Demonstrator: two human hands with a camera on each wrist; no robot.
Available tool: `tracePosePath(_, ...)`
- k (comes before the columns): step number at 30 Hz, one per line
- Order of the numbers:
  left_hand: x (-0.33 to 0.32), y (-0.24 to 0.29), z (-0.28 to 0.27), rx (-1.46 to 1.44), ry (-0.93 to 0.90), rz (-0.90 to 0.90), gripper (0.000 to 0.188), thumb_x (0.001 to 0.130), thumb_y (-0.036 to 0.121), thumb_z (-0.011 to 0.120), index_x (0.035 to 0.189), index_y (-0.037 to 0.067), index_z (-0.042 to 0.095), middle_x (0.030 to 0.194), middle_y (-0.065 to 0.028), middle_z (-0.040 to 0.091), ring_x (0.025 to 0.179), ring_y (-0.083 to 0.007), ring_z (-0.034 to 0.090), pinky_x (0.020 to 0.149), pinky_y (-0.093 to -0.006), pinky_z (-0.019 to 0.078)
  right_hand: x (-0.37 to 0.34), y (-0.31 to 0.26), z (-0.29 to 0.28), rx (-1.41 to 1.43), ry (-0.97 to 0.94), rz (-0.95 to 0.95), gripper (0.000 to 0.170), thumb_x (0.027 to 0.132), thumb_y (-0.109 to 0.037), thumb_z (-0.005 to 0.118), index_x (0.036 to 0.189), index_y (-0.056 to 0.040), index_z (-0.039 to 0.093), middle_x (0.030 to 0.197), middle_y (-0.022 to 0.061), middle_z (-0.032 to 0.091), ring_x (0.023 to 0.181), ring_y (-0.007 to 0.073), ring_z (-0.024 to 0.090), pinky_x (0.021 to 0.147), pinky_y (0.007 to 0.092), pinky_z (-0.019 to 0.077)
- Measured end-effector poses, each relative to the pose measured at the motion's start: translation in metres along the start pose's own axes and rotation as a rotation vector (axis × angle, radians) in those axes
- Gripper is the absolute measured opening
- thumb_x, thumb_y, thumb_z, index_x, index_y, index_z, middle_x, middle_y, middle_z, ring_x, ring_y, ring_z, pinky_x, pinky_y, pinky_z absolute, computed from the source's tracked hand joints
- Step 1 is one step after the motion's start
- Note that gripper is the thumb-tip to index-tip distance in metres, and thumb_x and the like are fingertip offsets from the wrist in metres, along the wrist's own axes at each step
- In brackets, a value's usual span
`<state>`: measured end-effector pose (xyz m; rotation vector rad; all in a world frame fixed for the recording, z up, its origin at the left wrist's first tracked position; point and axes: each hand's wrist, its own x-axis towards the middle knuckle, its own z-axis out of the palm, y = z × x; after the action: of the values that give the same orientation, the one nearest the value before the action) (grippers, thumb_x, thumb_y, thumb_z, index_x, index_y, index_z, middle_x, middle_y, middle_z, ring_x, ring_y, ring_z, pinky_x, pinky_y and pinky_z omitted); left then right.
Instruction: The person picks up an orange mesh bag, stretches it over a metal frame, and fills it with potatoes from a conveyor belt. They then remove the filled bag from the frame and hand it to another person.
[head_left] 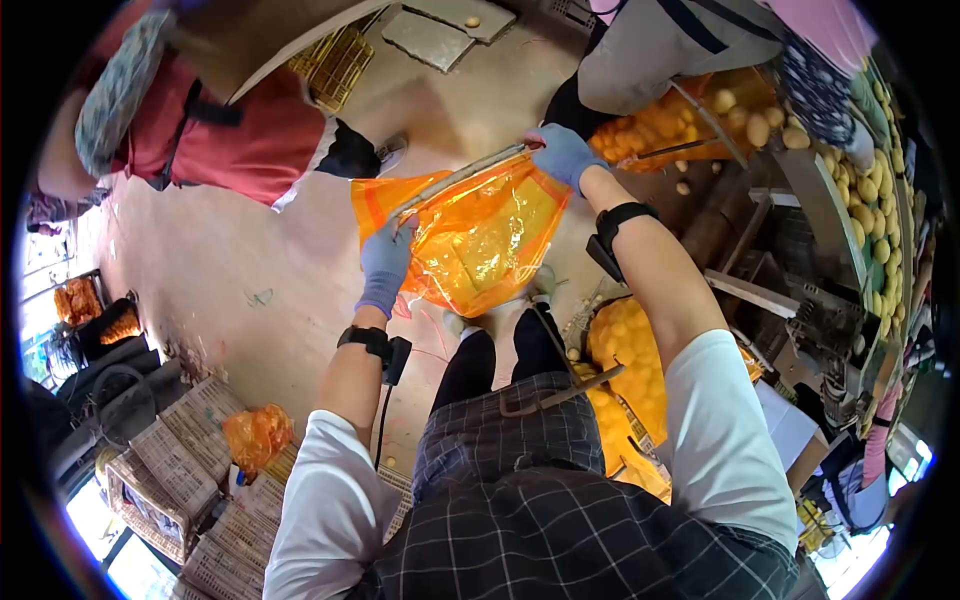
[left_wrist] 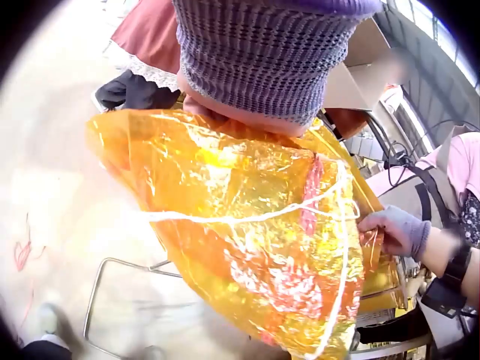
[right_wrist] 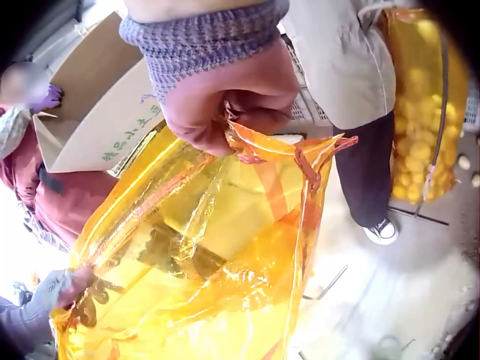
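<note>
An orange see-through plastic bag (head_left: 490, 240) is stretched between my two gloved hands over the floor in front of my feet. My left hand (head_left: 387, 258) grips the left end of its mouth, and my right hand (head_left: 565, 155) holds the far right end. A grey bar (head_left: 460, 180) runs along the bag's upper edge from one hand to the other. White string (left_wrist: 247, 218) crosses the film in the left wrist view. Seen from the right wrist, the fingers (right_wrist: 214, 120) pinch the gathered rim, and the bag (right_wrist: 247, 300) hangs below with its mouth spread.
Filled potato bags (head_left: 628, 345) stand at my right leg, with another full bag (head_left: 650, 125) farther ahead. Potatoes lie on a sorting machine (head_left: 870, 210) at right. A person in a red apron (head_left: 225, 140) holds a carton (right_wrist: 105, 112). Stacked crates (head_left: 190, 440) are at left.
</note>
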<state>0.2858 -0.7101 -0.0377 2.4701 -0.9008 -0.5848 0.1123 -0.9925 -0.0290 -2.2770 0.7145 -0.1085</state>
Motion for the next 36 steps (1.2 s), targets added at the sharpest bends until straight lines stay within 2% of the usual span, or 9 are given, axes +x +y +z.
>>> tracePosePath(5,-0.005,0.016,0.001,0.095,0.058,-0.081,0.039,0.084,0.046,0.049,0.093,0.01,0.063,0.075,-0.0192,0.061,0.074,-0.037,0.059,0.064,-0.0438,0.0457,0.019,0.009,-0.002,0.145,-0.235,0.141,0.029,0.072,-0.011,0.053,0.098,-0.0084,0.064,0.09,0.0126,0.065,0.081,0.021,0.062,0.076,0.0278,0.0461)
tracePosePath(8,-0.002,0.013,0.01,0.036,0.109,-0.105,0.038,0.084,0.045,0.05,0.092,0.01,0.064,0.074,-0.0189,0.061,0.072,-0.0366,0.059,0.062,-0.0434,0.0454,0.023,0.011,-0.003,0.205,-0.227,0.041,0.031,0.07,-0.004,0.051,0.098,-0.0004,0.063,0.082,0.0105,0.063,0.072,0.0163,0.058,0.069,0.0251,0.0446)
tracePosePath(14,-0.001,0.011,0.006,-0.04,0.101,-0.136,0.035,0.084,0.042,0.052,0.089,0.009,0.065,0.071,-0.0189,0.06,0.068,-0.0354,0.059,0.059,-0.0412,0.0444,0.036,0.011,-0.018,0.216,-0.539,0.19,0.033,0.069,0.0,0.048,0.098,-0.0012,0.063,0.066,0.0014,0.052,0.053,0.0086,0.045,0.05,0.0212,0.0376)
tracePosePath(17,0.0,0.011,0.007,-0.078,0.054,-0.178,0.035,0.084,0.042,0.052,0.089,0.011,0.065,0.072,-0.0187,0.06,0.069,-0.0359,0.059,0.06,-0.0421,0.0446,0.04,-0.003,-0.034,0.118,-0.624,0.21,0.04,0.071,-0.011,0.049,0.109,-0.01,0.061,0.069,0.0097,0.059,0.061,0.0156,0.054,0.059,0.0271,0.0445)
tracePosePath(26,0.004,0.003,0.017,-0.079,0.043,-0.212,0.036,0.084,0.042,0.051,0.09,0.009,0.064,0.075,-0.0194,0.061,0.074,-0.037,0.059,0.065,-0.043,0.0454,0.051,0.023,-0.013,0.251,-0.575,0.197,0.038,0.072,-0.009,0.048,0.108,-0.0057,0.062,0.07,0.0062,0.06,0.061,0.0139,0.053,0.06,0.0261,0.0446)
tracePosePath(29,0.002,0.005,0.015,-0.069,0.023,-0.23,0.037,0.084,0.042,0.051,0.089,0.009,0.065,0.077,-0.0198,0.061,0.075,-0.0365,0.059,0.066,-0.0429,0.0456,0.051,0.01,-0.021,0.194,-0.591,0.162,0.029,0.072,-0.009,0.05,0.097,-0.0048,0.064,0.069,0.0062,0.06,0.06,0.013,0.053,0.057,0.0252,0.0433)
tracePosePath(32,0.004,0.011,0.016,-0.071,-0.043,-0.288,0.038,0.084,0.043,0.05,0.087,0.008,0.065,0.078,-0.0201,0.061,0.076,-0.0355,0.06,0.066,-0.0429,0.0457,0.047,0.026,-0.001,0.171,-0.52,-0.02,0.016,0.072,-0.007,0.052,0.083,-0.0034,0.063,0.066,0.0036,0.058,0.058,0.0114,0.051,0.055,0.0237,0.042)
tracePosePath(34,0.003,0.016,0.02,-0.103,-0.068,-0.276,0.038,0.084,0.043,0.05,0.087,0.008,0.065,0.078,-0.0198,0.062,0.076,-0.0343,0.06,0.066,-0.0421,0.046,0.032,0.067,0.041,0.502,-0.366,0.116,0.007,0.071,-0.004,0.052,0.073,-0.0031,0.059,0.061,0.0011,0.055,0.055,0.0109,0.05,0.054,0.0227,0.0409)
tracePosePath(36,-0.009,0.007,0.031,-0.152,-0.063,-0.199,0.038,0.085,0.042,0.05,0.088,0.008,0.064,0.079,-0.0191,0.062,0.076,-0.033,0.061,0.065,-0.0407,0.0466,0.0,0.059,0.05,1.068,-0.368,0.446,0.021,0.072,0.0,0.051,0.09,-0.0029,0.059,0.065,0.0011,0.054,0.056,0.0109,0.051,0.053,0.022,0.0428)
